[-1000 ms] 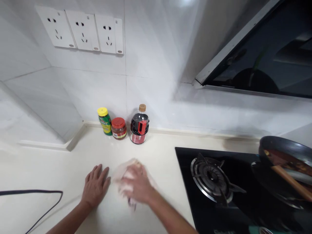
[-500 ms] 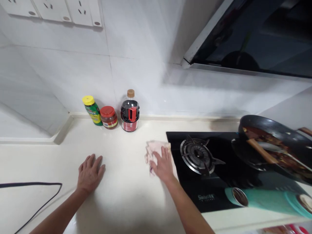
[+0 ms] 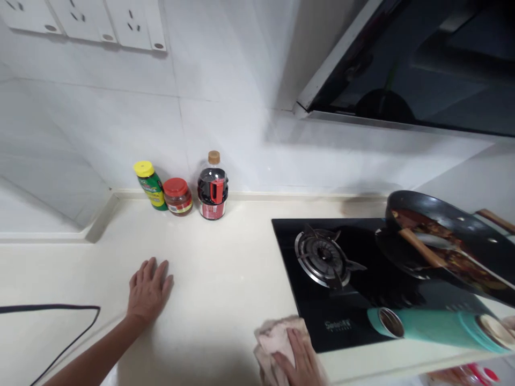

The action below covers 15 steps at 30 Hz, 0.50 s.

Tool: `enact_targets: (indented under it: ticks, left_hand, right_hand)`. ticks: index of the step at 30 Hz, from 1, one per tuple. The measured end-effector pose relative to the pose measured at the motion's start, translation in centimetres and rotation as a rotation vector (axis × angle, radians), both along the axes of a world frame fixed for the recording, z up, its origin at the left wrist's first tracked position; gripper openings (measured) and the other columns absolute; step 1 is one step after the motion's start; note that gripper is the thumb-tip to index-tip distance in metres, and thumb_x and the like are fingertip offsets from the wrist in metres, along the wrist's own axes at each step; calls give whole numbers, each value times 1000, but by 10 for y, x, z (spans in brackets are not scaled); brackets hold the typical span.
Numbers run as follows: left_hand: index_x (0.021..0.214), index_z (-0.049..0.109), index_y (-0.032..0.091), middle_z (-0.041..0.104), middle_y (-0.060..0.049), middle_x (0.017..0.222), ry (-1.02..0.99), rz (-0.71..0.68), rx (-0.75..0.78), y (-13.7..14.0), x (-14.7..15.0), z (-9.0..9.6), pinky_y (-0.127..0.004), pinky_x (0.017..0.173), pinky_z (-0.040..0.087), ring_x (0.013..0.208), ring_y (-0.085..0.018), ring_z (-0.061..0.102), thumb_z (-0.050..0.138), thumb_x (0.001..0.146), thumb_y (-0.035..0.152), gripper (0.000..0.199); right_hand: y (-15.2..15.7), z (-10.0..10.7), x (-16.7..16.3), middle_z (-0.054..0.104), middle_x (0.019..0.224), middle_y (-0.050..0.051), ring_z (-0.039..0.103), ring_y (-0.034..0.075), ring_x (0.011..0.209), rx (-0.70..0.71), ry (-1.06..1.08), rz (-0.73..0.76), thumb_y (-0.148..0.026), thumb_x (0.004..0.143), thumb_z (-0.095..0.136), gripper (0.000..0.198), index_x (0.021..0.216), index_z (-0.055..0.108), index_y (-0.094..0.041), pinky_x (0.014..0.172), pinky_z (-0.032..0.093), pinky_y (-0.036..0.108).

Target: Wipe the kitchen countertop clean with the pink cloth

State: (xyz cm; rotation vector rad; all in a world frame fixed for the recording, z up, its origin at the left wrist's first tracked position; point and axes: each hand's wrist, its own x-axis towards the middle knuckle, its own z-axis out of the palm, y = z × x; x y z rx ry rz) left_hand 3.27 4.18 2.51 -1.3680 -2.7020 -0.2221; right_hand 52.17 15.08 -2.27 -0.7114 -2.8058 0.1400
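Observation:
My left hand [image 3: 148, 289] lies flat on the pale countertop [image 3: 209, 279], fingers spread, holding nothing. At the counter's front, beside the near left corner of the black gas cooktop [image 3: 358, 305], my right hand [image 3: 300, 362] presses on a crumpled pale pink cloth [image 3: 277, 338]. The cloth bunches under its fingers, and the wrist falls outside the view. Against the back wall stand a green bottle with a yellow cap [image 3: 151, 185], a red-lidded jar [image 3: 177, 197] and a dark sauce bottle [image 3: 213, 187].
A wok [image 3: 454, 225] with food and a wooden-handled spatula [image 3: 422, 247] sits on the cooktop's right side. A teal cylindrical container [image 3: 434, 327] extends across its front right. The range hood [image 3: 402, 80] overhangs the cooktop. A black cord [image 3: 52, 307] lies at left.
My right hand and the cloth have slid toward me along the cooktop's left edge, from beside the burner to the counter's front. My left hand stays in place. The view has shifted slightly.

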Motion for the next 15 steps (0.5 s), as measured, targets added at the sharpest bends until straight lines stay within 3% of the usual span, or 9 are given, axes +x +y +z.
enact_targets:
  ticks: [3,6,9,12,15]
  left_hand:
    - [141,60,15,43,-22,154,10,-8,13,-2,0,-2,-54,114,32,145,-38,34,37,100,44,55]
    - [140,61,16,46,-22,153,17,-4,20,-4,0,-3,-54,113,34,145,-38,37,40,99,43,53]
    - [138,63,17,48,-21,153,29,-2,37,-6,1,-5,-54,113,34,144,-38,39,43,99,42,51]
    - [138,64,17,49,-21,152,42,-5,56,-8,1,-9,-54,113,35,144,-38,40,45,98,41,50]
    - [138,64,18,50,-21,153,60,-10,81,-11,1,-13,-54,112,36,144,-38,41,46,98,40,49]
  right_hand:
    - [58,27,-70,33,160,17,24,41,149,-67,-72,-70,-53,89,67,49,130,67,-26,117,29,64]
    - [125,52,-154,34,159,18,18,35,152,-179,-179,-285,-42,90,66,49,135,65,-23,124,16,54]
    - [172,66,-235,30,161,19,16,37,152,-194,-151,-432,-36,95,58,50,142,59,-21,123,11,56]
    - [178,69,-305,27,161,19,16,41,151,-212,-106,-491,-38,98,52,50,144,56,-20,121,11,59]
    - [144,68,-364,28,161,18,17,40,151,-254,-100,-397,-43,96,57,52,143,57,-21,122,11,53]
